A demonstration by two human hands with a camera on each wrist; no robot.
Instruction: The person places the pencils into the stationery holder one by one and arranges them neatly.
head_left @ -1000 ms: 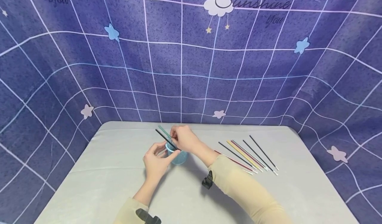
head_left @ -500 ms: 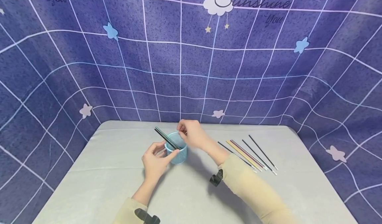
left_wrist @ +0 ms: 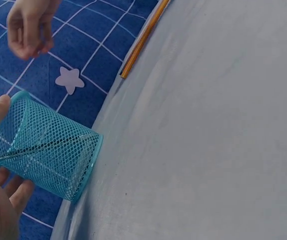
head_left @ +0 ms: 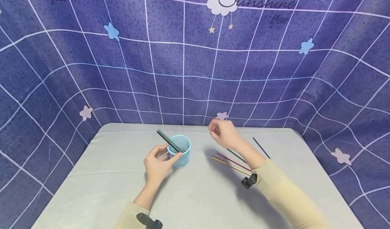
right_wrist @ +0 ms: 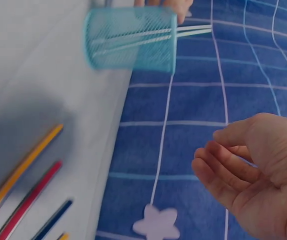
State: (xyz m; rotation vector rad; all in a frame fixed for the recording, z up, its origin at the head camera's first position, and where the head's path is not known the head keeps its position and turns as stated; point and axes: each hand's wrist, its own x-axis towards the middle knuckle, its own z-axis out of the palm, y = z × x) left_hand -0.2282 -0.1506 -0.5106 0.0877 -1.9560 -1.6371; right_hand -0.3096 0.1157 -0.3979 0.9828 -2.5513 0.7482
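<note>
My left hand [head_left: 158, 163] grips a light-blue mesh pen cup [head_left: 181, 159] by its rim, thumb on the near side and fingers round the left. Two thin pencil-like sticks [head_left: 167, 139], one black and one green, lean out of the cup to the left, near the thumb. My right hand [head_left: 224, 133] is raised to the right of the cup, above the loose sticks, with fingers loosely curled. Nothing shows between those fingers in the right wrist view. Beneath that arm lie a yellow stick [head_left: 228, 164], a red stick [head_left: 232, 160] and a dark stick [head_left: 236, 155].
Another dark stick [head_left: 261, 147] lies farther right; the right forearm and sleeve hide parts of the group. A pale cloth covers the table [head_left: 122, 174]. Behind and at both sides hangs a purple-blue curtain [head_left: 170, 97] with lines and stars.
My right hand has let go of the green stick, which now leans beside the black one, and has moved right, away from the cup. The left hand stays on the cup.
</note>
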